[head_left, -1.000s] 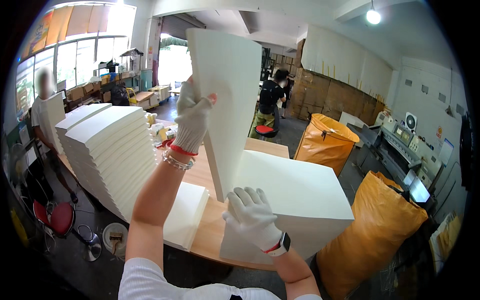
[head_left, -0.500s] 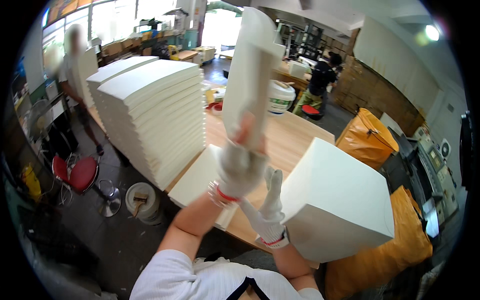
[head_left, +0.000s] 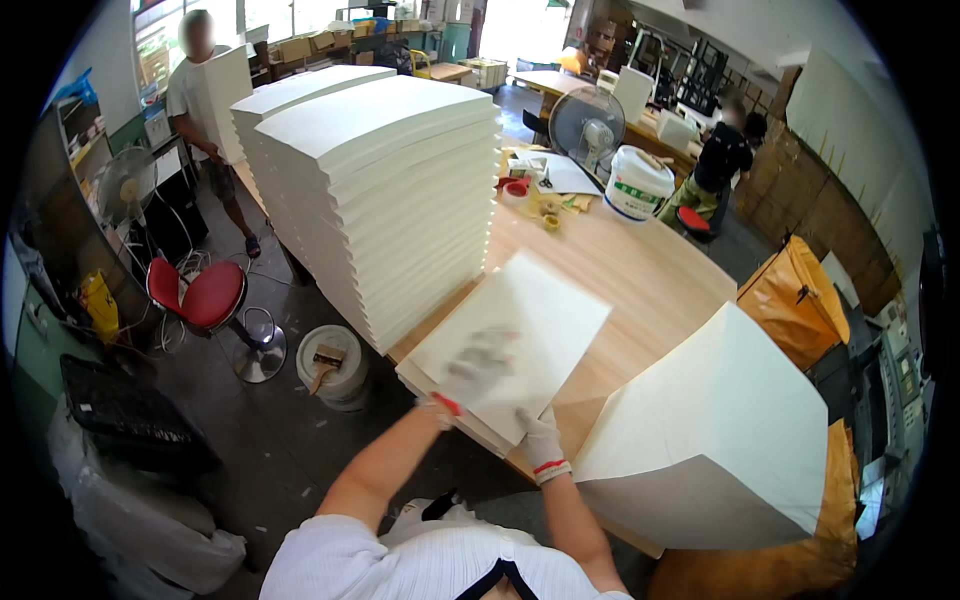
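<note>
A white paper sheet or thin bundle of sheets lies tilted across a low paper pile at the table's near edge. My left hand, in a whitish glove, is over its surface; motion smears the fingers. At the sheet's lower right edge is my gloved right hand, closed on that edge with one digit on top and the others partly hidden. To the right of it stands a thick block of white paper with a curved top. A tall stack of white paper in wavy layers rises to the left.
On the wooden table are a white bucket, a fan and tape rolls. A bucket with a brush and a red stool stand left. Orange sacks are right. Two people work farther off.
My left hand has come down from a raised, upright hold on white paper, which now lies over the low pile. My right hand has gone from open fingers to the sheet's edge.
</note>
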